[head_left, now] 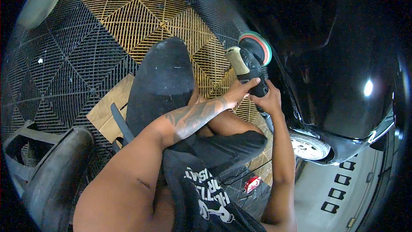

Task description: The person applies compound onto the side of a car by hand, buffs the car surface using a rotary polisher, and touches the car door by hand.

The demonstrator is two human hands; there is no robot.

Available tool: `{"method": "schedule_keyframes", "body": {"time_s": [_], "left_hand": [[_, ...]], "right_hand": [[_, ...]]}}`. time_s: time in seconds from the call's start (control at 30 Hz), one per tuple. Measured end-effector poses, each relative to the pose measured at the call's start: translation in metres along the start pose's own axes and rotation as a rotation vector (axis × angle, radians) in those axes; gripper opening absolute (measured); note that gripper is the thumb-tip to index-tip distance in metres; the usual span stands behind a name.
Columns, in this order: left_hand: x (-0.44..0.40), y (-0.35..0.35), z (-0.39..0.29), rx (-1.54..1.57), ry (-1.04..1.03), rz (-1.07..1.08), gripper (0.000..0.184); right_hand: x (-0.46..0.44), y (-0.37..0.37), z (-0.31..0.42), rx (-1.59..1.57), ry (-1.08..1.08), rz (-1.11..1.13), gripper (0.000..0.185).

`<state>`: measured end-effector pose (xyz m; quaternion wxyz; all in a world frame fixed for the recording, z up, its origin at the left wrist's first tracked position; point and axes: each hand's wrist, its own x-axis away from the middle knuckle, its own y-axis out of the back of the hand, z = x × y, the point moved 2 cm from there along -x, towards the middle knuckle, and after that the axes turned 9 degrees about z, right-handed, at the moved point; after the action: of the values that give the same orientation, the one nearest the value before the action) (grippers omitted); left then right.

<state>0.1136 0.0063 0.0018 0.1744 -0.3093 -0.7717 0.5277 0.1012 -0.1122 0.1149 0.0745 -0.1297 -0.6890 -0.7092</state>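
Beside a glossy black car body, holding a black power polisher with a worn beige-topped head in both hands. Gripping its body with the left hand, closed narrowly with the thumb laid along the top; cannot tell how far the fingers wrap underneath. Closing the right hand around the lower part of the same body, just beside the left. Keeping the round pad, edged in green and orange-red, near the car body; cannot tell whether touching. Sitting above black and yellow slatted floor tiles, near a flat brown cardboard piece, with a silver spoked wheel beyond the right forearm.
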Motion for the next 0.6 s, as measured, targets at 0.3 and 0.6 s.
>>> {"method": "schedule_keyframes", "body": {"time_s": [0.3,0.6], "left_hand": [[-0.007,0.026,-0.039,-0.056,-0.272,-0.133,0.034],[-0.01,0.016,-0.007,-0.152,0.017,-0.014,0.054]], "right_hand": [[-0.046,0.0,0.046,-0.098,0.16,-0.05,0.094],[-0.021,-0.001,-0.001,-0.128,0.085,-0.015,0.1]]}}
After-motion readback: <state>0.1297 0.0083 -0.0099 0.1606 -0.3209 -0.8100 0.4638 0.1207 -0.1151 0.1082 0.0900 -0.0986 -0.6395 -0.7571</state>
